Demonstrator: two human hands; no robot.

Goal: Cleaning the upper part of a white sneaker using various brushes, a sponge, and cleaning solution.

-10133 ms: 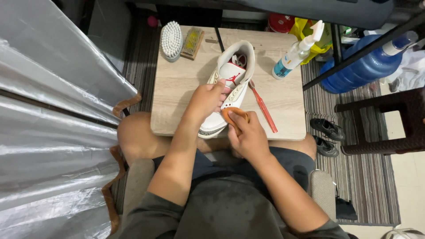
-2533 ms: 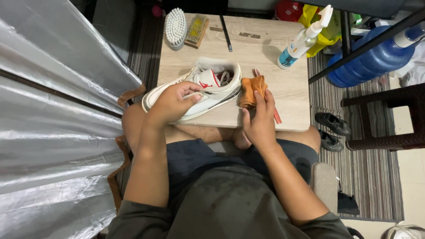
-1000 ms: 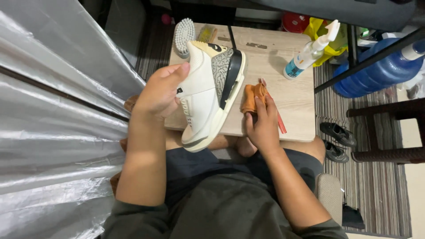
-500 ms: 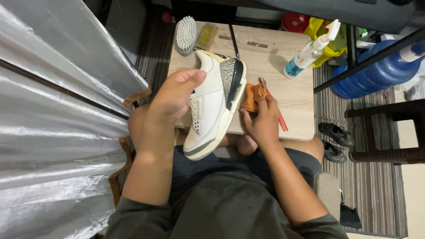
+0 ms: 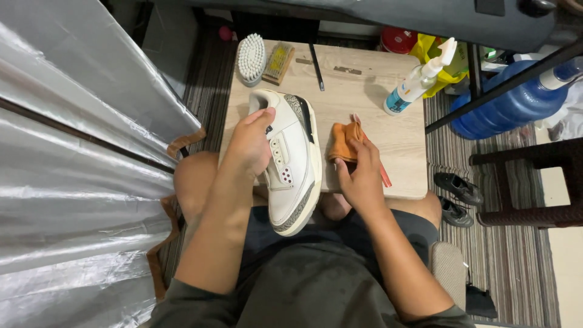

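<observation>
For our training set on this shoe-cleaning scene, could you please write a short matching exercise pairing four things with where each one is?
Things:
1. white sneaker
2. orange cloth
3. white brush
4. spray bottle

Places:
A. far left corner of the wooden table
B. under the right hand
C. gripped by the left hand
D. right side of the table

Pairs: 1-C, 2-B, 3-A, 4-D

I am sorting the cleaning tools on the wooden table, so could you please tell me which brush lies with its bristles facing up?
The white oval bristle brush at the table's far left corner shows its bristles; the flat yellow-brown brush touching it does not.
</observation>
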